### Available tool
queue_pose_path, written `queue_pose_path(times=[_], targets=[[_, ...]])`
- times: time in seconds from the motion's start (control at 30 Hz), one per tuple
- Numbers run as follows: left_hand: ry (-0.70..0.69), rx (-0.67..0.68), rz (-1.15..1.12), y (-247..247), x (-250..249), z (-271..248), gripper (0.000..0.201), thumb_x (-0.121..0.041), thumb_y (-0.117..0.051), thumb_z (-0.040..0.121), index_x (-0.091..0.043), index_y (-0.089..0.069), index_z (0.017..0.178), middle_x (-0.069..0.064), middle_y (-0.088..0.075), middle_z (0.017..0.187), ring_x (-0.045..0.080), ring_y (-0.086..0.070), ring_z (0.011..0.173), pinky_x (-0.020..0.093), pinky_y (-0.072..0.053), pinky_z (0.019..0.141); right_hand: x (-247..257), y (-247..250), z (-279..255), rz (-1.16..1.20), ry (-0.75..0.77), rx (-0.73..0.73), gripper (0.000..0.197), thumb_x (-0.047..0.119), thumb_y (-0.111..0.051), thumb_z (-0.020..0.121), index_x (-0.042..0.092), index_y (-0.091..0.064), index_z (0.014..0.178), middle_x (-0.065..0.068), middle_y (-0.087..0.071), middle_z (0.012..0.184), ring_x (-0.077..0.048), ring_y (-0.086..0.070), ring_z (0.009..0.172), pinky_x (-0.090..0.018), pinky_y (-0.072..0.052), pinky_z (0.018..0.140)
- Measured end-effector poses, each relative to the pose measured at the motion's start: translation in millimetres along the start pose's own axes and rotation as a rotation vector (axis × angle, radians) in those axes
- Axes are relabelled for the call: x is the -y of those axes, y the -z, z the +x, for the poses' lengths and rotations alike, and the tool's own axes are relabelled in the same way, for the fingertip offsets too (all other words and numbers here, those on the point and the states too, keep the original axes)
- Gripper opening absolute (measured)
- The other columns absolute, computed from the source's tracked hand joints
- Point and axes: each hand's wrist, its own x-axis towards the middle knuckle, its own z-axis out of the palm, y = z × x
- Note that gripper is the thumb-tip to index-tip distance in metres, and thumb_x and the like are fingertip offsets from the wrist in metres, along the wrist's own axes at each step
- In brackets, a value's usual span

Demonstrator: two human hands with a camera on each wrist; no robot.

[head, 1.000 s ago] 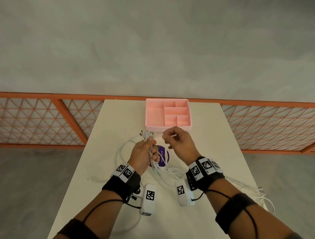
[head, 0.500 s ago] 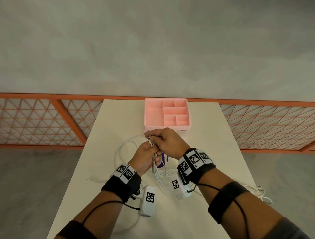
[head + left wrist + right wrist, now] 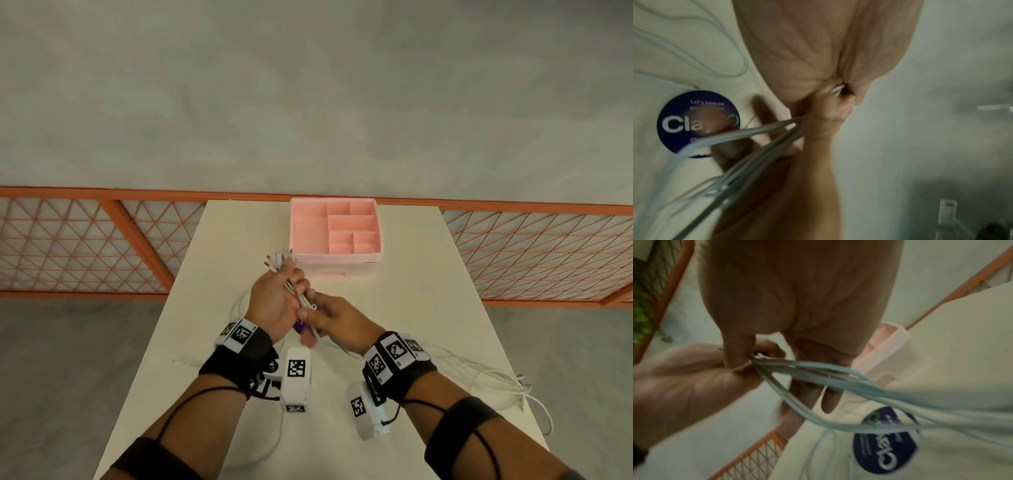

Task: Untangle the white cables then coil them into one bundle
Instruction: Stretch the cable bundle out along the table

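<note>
My left hand (image 3: 291,286) grips a bunch of white cables (image 3: 297,294) above the table, thumb over them. Their plug ends (image 3: 278,259) stick out past the fingers toward the far left. My right hand (image 3: 310,313) pinches the same strands just below the left hand, almost touching it. In the left wrist view the cables (image 3: 756,134) run blurred out of the fist. In the right wrist view the cables (image 3: 838,374) fan out to the right from the pinch. Loose lengths trail over the table to the right (image 3: 496,377) and left (image 3: 237,301).
A pink compartment tray (image 3: 342,255) stands at the far middle of the cream table (image 3: 428,291). A round purple sticker (image 3: 299,328) lies under my hands. An orange lattice railing (image 3: 85,246) runs behind the table. One cable end hangs near the right edge (image 3: 520,380).
My right hand came from apart, took hold of the cables at my left hand's fingers, then slid down them toward me. My left hand tilted the plug ends to the far left.
</note>
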Motion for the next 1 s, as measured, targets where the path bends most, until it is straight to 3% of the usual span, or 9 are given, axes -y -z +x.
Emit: queue_pose_path(times=[0.07,0.1,0.33,0.43,0.53,0.63,0.73,0.9,1.0], targets=[[-0.037,-0.007,-0.067,1,-2,1,0.022,-0.023,-0.048,0.103,-0.014,-0.049,0.083,-0.001,-0.046,0.065,0.015,-0.048,0.058,0.034,-0.051,0.070,-4,2,-3,-0.091,-0.004,-0.010,0.037,0.044,-0.047,0.101,0.028,-0.069,0.076,-0.002,-0.062,0.059,-0.010,-0.055,0.055,-0.023,-0.044,0.070],[-0.049,-0.009,-0.059,2,-1,1,0.018,-0.023,-0.049,0.102,-0.013,-0.052,0.087,-0.001,-0.049,0.067,0.016,-0.051,0.061,0.037,-0.052,0.076,-3,3,-4,-0.118,0.005,-0.028,0.042,0.043,-0.045,0.102,0.028,-0.065,0.068,0.002,-0.057,0.055,-0.008,-0.051,0.052,-0.024,-0.043,0.067],[-0.038,-0.013,-0.017,0,2,-3,0.029,-0.027,-0.041,0.107,-0.011,-0.053,0.086,-0.003,-0.036,0.059,0.014,-0.041,0.053,0.039,-0.054,0.074,2,9,0,-0.309,0.036,-0.022,0.043,0.045,-0.053,0.098,0.005,-0.064,0.085,0.009,-0.056,0.063,0.001,-0.051,0.054,-0.016,-0.040,0.063],[-0.079,-0.035,-0.039,2,-11,-1,0.033,-0.028,-0.038,0.107,-0.014,-0.050,0.080,-0.006,-0.032,0.052,0.010,-0.031,0.043,0.026,-0.044,0.049,-11,19,-5,-0.312,-0.113,0.008,0.068,0.069,-0.044,0.091,0.006,-0.065,0.074,0.002,-0.059,0.059,-0.009,-0.054,0.057,-0.027,-0.045,0.071],[-0.082,-0.030,-0.005,8,-25,1,0.034,-0.028,-0.037,0.107,-0.015,-0.048,0.078,-0.008,-0.030,0.051,0.006,-0.025,0.039,0.019,-0.029,0.039,-29,36,-13,-0.320,-0.269,-0.084,0.081,0.071,-0.024,0.095,0.012,-0.065,0.058,0.003,-0.060,0.054,-0.014,-0.057,0.059,-0.028,-0.045,0.075],[-0.051,-0.019,0.035,12,-21,-1,0.033,-0.028,-0.038,0.107,-0.016,-0.047,0.077,-0.008,-0.029,0.052,0.006,-0.024,0.040,0.019,-0.026,0.037,-57,45,-17,-0.459,-0.449,-0.136,0.059,0.061,-0.043,0.095,0.016,-0.052,0.057,-0.008,-0.060,0.073,-0.026,-0.060,0.082,-0.032,-0.044,0.076],[-0.033,-0.024,0.084,10,-8,-4,0.032,-0.027,-0.039,0.106,-0.015,-0.048,0.078,-0.007,-0.029,0.053,0.006,-0.024,0.041,0.018,-0.024,0.038,-80,44,-18,-0.584,-0.596,-0.093,0.030,0.046,-0.059,0.082,0.018,-0.065,0.072,-0.009,-0.065,0.098,-0.029,-0.054,0.106,-0.033,-0.046,0.085],[-0.004,-0.032,0.133,10,-2,-4,0.033,-0.027,-0.040,0.107,-0.014,-0.049,0.078,-0.006,-0.029,0.054,0.006,-0.023,0.042,0.017,-0.022,0.039,-88,49,-24,-0.428,-0.676,-0.056,0.041,0.041,-0.072,0.083,0.001,-0.074,0.091,-0.009,-0.074,0.087,-0.021,-0.067,0.078,-0.033,-0.054,0.078],[0.006,-0.061,0.233,8,1,-2,0.033,-0.026,-0.043,0.106,-0.015,-0.048,0.076,-0.006,-0.029,0.053,0.007,-0.023,0.041,0.018,-0.020,0.039,-82,50,-25,-0.340,-0.560,-0.186,0.011,0.012,-0.062,0.085,0.008,-0.072,0.082,-0.010,-0.074,0.082,-0.023,-0.072,0.074,-0.033,-0.058,0.074]])
